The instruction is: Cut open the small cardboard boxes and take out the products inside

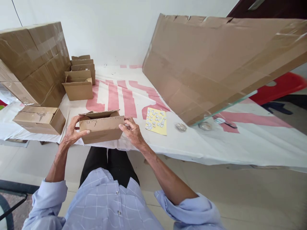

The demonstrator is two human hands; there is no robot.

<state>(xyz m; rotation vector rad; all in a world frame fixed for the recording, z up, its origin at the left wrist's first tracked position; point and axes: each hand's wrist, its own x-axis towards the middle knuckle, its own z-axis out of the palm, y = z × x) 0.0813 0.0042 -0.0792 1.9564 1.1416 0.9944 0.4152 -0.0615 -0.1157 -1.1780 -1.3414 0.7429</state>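
A small cardboard box (pixel 103 129) with its top flaps up stands at the front edge of the cloth-covered table. At its left end my left hand (pixel 73 131) grips the side, thumb on the front face. My right hand (pixel 130 130) holds the opposite end, thumb against the front flap and fingers behind the corner. The inside of the box is hidden from this angle. Right of my right hand lies a yellow sheet (pixel 157 131) with several small silvery pieces on it.
Open small boxes (pixel 79 91) line up at the back left beside a wall of stacked cartons (pixel 45 64). A closed carton (pixel 39 119) sits at the front left. A big cardboard sheet (pixel 216 64) leans at the right, near small clear-wrapped bundles (pixel 180 127).
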